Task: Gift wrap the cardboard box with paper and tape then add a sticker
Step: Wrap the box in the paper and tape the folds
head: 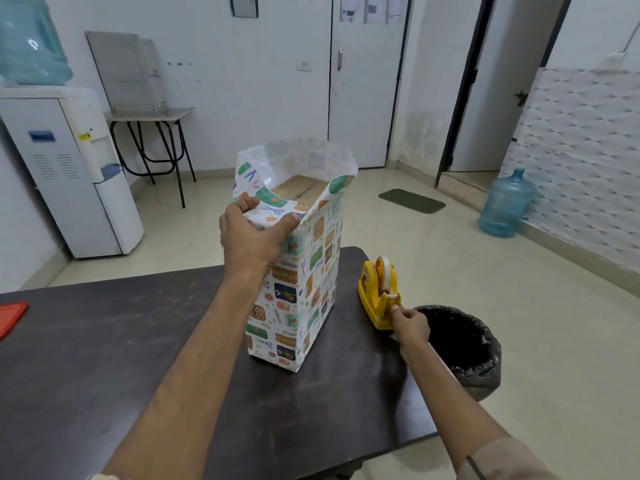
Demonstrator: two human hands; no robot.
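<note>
A cardboard box (299,188) stands upright on the dark table (121,341), wrapped round its sides in patterned gift paper (301,289). The paper stands open above the box top, and brown cardboard shows inside. My left hand (254,233) grips the near top flap of paper, folding it down over the box edge. To the right sits a yellow tape dispenser (377,292) with a white roll. My right hand (408,323) pinches the tape end at the dispenser's cutter. No sticker is in view.
A black-lined bin (464,344) stands on the floor just off the table's right edge. A red flat object (12,317) lies at the table's left edge. A water dispenser (69,168), a folding table, a blue bottle (505,206) and a green mat stand beyond.
</note>
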